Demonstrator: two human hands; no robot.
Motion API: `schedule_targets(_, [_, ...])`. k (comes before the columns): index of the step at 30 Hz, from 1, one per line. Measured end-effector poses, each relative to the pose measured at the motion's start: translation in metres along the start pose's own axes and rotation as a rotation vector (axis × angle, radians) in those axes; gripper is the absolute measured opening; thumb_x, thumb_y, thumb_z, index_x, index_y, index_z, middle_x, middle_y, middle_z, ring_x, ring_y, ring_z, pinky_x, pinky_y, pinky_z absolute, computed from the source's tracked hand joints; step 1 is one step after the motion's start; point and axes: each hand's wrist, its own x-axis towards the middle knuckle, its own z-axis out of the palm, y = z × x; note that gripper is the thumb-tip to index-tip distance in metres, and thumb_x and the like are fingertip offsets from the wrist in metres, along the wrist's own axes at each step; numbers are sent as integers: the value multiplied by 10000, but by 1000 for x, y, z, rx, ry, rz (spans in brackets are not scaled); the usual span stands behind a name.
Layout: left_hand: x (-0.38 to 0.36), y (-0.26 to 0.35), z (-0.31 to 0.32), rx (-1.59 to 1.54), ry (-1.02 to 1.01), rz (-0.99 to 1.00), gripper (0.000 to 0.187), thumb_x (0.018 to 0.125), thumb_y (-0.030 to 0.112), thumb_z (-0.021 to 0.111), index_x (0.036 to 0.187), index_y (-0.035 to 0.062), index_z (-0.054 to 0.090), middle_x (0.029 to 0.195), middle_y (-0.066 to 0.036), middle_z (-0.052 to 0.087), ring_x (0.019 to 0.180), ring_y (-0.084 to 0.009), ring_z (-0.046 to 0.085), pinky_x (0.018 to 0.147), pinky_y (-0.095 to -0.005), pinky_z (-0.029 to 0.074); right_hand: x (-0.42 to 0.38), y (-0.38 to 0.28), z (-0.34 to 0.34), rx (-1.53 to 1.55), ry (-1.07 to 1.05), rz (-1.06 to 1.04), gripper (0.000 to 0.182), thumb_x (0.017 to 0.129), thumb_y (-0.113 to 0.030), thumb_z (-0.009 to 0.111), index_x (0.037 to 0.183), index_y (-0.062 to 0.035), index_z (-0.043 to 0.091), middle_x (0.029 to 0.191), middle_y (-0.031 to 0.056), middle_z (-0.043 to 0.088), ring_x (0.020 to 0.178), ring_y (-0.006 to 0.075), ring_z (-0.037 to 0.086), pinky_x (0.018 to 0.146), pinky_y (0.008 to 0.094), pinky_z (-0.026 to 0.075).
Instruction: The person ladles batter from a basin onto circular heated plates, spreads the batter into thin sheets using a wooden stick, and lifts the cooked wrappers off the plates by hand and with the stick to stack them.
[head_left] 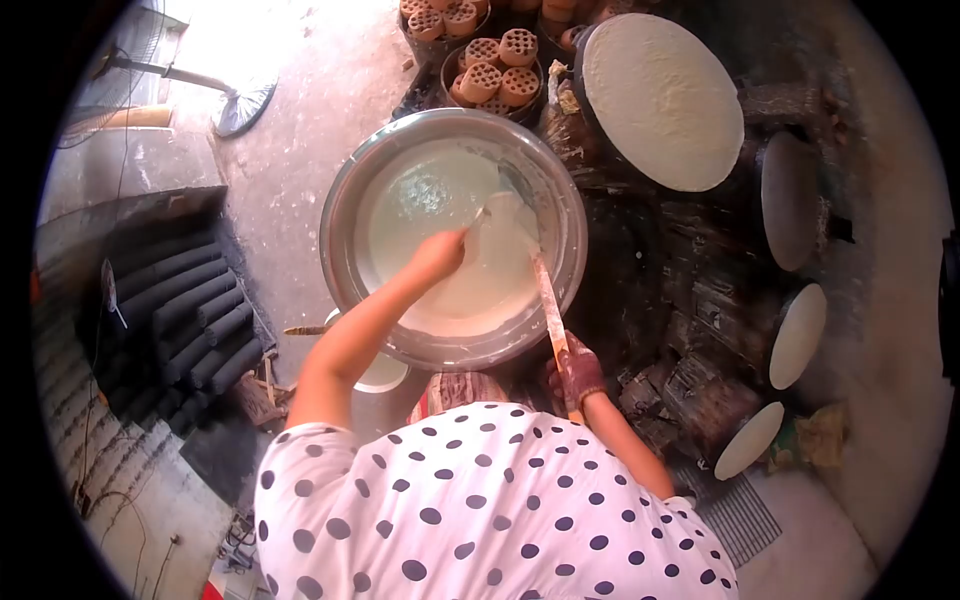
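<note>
While left hand (438,255) dips batter (450,230), basin (345,200)

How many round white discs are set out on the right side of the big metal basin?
4. The largest white disc is at the top, a greyer one below it, a third lower still, and the smallest nearest the bottom. Others may lie out of view.

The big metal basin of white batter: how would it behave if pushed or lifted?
The metal basin looks heavy, being wide and well filled with white batter. The liquid would probably slosh toward the rim if shoved. Its wet rim may be slippery.
</note>
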Motion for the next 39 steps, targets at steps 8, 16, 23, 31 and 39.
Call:
schedule_targets(8, [61, -19, 96, -212, -4, -224, 224, 881, 123, 459, 1056, 34, 567, 746, -154, 611, 603, -277, 597, 533, -405, 470, 81, -14, 18, 157, -152, -85, 318, 905, -170, 476, 1214, -218, 531, 658, 40, 546, 425, 151, 495, 352, 297, 397])
schedule_targets(16, [-127, 114, 78, -1631, 37, -379, 330, 956, 134, 410, 1277, 61, 421, 563, 42, 335, 371, -68, 313, 352, -218, 255, 34, 67, -60, -106, -387, -383, 482, 913, -109, 458, 1378, -232, 420, 673, 33, 576, 422, 111, 495, 381, 270, 425])
schedule_targets(23, [-276, 248, -19, -1610, 490, -52, 339, 978, 138, 388, 1309, 77, 432, 580, 33, 369, 358, -61, 316, 333, -202, 253, -76, 7, -100, -495, -481, -1098, 524, 852, -47, 499, 1352, -195, 450, 793, 118, 625, 637, 237, 613, 603, 354, 508])
schedule_targets(31, [-355, 242, -93, -1325, 620, 37, 331, 983, 157, 393, 1302, 81, 439, 596, 31, 381, 366, -50, 329, 342, -197, 259, -147, -77, -111, -457, -509, -1495, 281, 927, -145, 511, 1190, -56, 557, 745, 56, 618, 611, 130, 557, 594, 255, 469])
schedule_targets(39, [-259, 199, -24, -1861, 275, 25, 282, 951, 102, 438, 1227, 52, 466, 595, 40, 428, 443, -45, 407, 362, -179, 306, -60, -10, -134, -857, 278, -1804, 438, 793, -188, 671, 1217, -233, 574, 786, 109, 583, 694, 303, 606, 601, 401, 502])
